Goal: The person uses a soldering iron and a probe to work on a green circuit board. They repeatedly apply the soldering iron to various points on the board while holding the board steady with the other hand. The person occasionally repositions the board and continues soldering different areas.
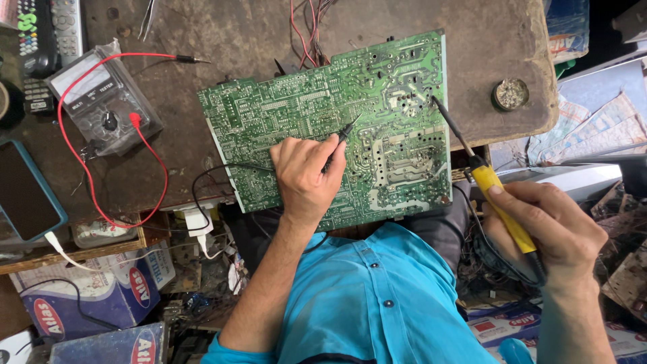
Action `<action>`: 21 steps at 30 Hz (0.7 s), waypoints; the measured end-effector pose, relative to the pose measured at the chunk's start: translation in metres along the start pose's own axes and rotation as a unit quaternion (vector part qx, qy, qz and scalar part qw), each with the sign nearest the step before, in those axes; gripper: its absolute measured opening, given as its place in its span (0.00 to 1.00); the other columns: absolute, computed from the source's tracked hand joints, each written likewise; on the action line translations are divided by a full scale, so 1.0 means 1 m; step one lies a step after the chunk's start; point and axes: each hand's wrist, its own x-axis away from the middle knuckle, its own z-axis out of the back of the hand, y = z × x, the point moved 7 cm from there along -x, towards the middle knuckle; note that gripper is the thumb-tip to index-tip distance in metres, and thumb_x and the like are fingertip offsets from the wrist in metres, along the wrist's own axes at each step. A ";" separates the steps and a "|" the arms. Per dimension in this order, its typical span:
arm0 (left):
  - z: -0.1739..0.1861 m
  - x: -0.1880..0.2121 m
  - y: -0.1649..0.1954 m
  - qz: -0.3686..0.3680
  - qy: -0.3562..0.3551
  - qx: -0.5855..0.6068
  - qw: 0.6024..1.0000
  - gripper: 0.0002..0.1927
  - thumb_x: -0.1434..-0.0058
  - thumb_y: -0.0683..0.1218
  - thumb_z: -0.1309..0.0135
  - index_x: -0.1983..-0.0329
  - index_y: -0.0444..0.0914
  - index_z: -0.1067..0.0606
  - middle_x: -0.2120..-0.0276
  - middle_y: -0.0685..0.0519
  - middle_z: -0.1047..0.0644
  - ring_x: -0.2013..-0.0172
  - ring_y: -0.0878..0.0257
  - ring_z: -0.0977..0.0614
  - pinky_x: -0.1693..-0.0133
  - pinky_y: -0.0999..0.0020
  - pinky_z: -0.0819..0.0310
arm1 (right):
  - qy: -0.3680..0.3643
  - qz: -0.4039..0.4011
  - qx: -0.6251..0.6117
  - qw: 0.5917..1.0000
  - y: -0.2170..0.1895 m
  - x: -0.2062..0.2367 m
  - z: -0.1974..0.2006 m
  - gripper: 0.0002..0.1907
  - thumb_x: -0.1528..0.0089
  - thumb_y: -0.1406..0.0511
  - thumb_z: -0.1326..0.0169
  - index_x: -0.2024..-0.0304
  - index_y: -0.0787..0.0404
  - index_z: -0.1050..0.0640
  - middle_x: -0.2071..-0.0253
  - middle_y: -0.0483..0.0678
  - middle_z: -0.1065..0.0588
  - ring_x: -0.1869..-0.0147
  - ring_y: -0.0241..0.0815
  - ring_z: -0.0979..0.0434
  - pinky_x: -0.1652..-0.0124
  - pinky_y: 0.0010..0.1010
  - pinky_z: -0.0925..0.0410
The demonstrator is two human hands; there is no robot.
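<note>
A large green circuit board [377, 74] lies solder side up on a worn wooden table [222, 34]. My left hand [304, 176] rests on the board's near half and grips a black probe [345, 133], its tip touching the board near the middle. My right hand [556, 232] is off the table's right edge. It holds a yellow-handled soldering iron [495, 189] whose dark tip [438, 104] reaches the board's right side.
A grey multimeter [101, 101] with red leads [151, 152] sits at the left. Beside it are a phone in a blue case [23, 192] and remote controls [47, 34]. A small round tin [510, 94] stands near the table's right edge. Boxes [101, 290] clutter the floor.
</note>
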 end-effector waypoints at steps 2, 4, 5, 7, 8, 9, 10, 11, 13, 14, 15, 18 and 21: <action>0.000 0.000 0.000 0.000 0.001 0.000 1.000 0.10 0.40 0.41 0.31 0.57 0.39 0.19 0.70 0.58 0.24 0.65 0.60 0.24 0.56 0.60 0.37 | -0.012 0.015 -0.001 1.000 0.000 0.001 -0.003 0.18 0.41 0.76 0.32 0.49 0.61 0.17 0.56 0.50 0.21 0.58 0.38 0.19 0.60 0.23 0.25; 0.000 0.000 -0.001 0.000 0.001 -0.001 1.000 0.10 0.41 0.41 0.31 0.57 0.39 0.19 0.70 0.58 0.24 0.65 0.61 0.24 0.56 0.61 0.37 | -0.023 0.028 0.010 0.999 0.000 0.003 -0.004 0.19 0.42 0.75 0.31 0.48 0.61 0.17 0.53 0.51 0.22 0.58 0.39 0.20 0.59 0.25 0.25; -0.001 0.001 -0.001 0.000 0.001 -0.002 1.000 0.10 0.40 0.41 0.31 0.57 0.39 0.19 0.70 0.58 0.24 0.65 0.61 0.24 0.56 0.61 0.37 | -0.028 0.034 0.015 0.999 0.000 0.003 -0.005 0.20 0.43 0.75 0.31 0.48 0.61 0.17 0.52 0.51 0.22 0.58 0.39 0.20 0.59 0.26 0.25; -0.001 0.001 -0.001 0.000 0.000 -0.004 1.000 0.10 0.40 0.41 0.31 0.57 0.39 0.19 0.70 0.59 0.24 0.65 0.61 0.24 0.56 0.61 0.37 | -0.035 0.039 0.017 0.999 -0.002 0.004 -0.006 0.21 0.47 0.75 0.31 0.51 0.63 0.17 0.54 0.53 0.22 0.58 0.42 0.21 0.59 0.31 0.25; -0.002 0.001 -0.001 -0.001 -0.001 -0.005 1.000 0.10 0.40 0.42 0.31 0.57 0.39 0.19 0.70 0.59 0.24 0.65 0.61 0.24 0.56 0.61 0.37 | -0.038 0.041 0.017 0.998 -0.002 0.005 -0.006 0.21 0.49 0.75 0.31 0.52 0.63 0.18 0.55 0.54 0.23 0.58 0.44 0.21 0.59 0.33 0.25; -0.002 0.001 -0.001 -0.002 -0.002 -0.007 1.000 0.10 0.40 0.42 0.31 0.57 0.39 0.19 0.70 0.59 0.24 0.65 0.62 0.24 0.56 0.61 0.38 | -0.042 0.043 0.022 0.998 -0.003 0.005 -0.007 0.22 0.48 0.75 0.31 0.51 0.62 0.17 0.54 0.53 0.23 0.57 0.44 0.21 0.59 0.32 0.25; -0.002 0.001 -0.001 -0.002 -0.002 -0.006 1.000 0.10 0.40 0.42 0.31 0.57 0.39 0.19 0.70 0.59 0.24 0.65 0.62 0.24 0.56 0.61 0.38 | -0.046 0.044 0.027 0.998 -0.004 0.005 -0.008 0.22 0.48 0.75 0.31 0.50 0.61 0.17 0.53 0.52 0.23 0.56 0.43 0.21 0.59 0.31 0.26; -0.002 0.001 -0.001 -0.002 -0.002 -0.006 1.000 0.10 0.40 0.42 0.31 0.57 0.39 0.19 0.70 0.59 0.24 0.65 0.62 0.24 0.56 0.61 0.38 | -0.051 0.046 0.032 0.997 -0.004 0.005 -0.009 0.23 0.48 0.74 0.30 0.49 0.60 0.17 0.52 0.51 0.23 0.55 0.43 0.21 0.59 0.30 0.26; -0.002 0.001 0.000 -0.002 -0.002 -0.006 1.000 0.10 0.40 0.42 0.31 0.57 0.39 0.19 0.70 0.59 0.24 0.65 0.62 0.24 0.56 0.61 0.38 | -0.054 0.044 0.036 0.997 -0.003 0.005 -0.009 0.24 0.49 0.74 0.30 0.50 0.60 0.17 0.52 0.51 0.23 0.56 0.43 0.21 0.60 0.31 0.26; -0.002 0.001 -0.001 -0.001 -0.003 -0.005 1.000 0.10 0.40 0.42 0.31 0.57 0.39 0.19 0.70 0.59 0.24 0.65 0.62 0.24 0.56 0.61 0.38 | -0.056 0.043 0.038 0.997 -0.003 0.006 -0.009 0.24 0.49 0.73 0.30 0.50 0.60 0.17 0.53 0.51 0.23 0.57 0.43 0.21 0.60 0.31 0.27; -0.002 0.000 -0.001 -0.001 -0.003 -0.004 1.000 0.10 0.40 0.42 0.31 0.57 0.39 0.19 0.70 0.59 0.24 0.65 0.62 0.24 0.56 0.61 0.37 | -0.055 0.042 0.039 0.997 -0.003 0.006 -0.009 0.24 0.49 0.73 0.30 0.50 0.60 0.17 0.53 0.51 0.23 0.57 0.43 0.21 0.60 0.31 0.27; -0.001 0.000 0.000 0.000 -0.004 -0.003 1.000 0.10 0.40 0.42 0.31 0.57 0.39 0.19 0.70 0.59 0.24 0.65 0.61 0.24 0.56 0.61 0.38 | -0.051 0.038 0.041 0.997 -0.002 0.008 -0.009 0.24 0.48 0.73 0.30 0.49 0.59 0.17 0.52 0.51 0.23 0.56 0.43 0.21 0.59 0.30 0.27; -0.001 0.000 0.000 0.000 -0.001 -0.003 1.000 0.10 0.40 0.41 0.31 0.57 0.39 0.19 0.70 0.59 0.24 0.65 0.61 0.24 0.56 0.61 0.38 | -0.046 0.031 0.042 0.998 0.000 0.010 -0.009 0.24 0.48 0.74 0.30 0.49 0.59 0.17 0.52 0.50 0.23 0.56 0.42 0.21 0.59 0.30 0.27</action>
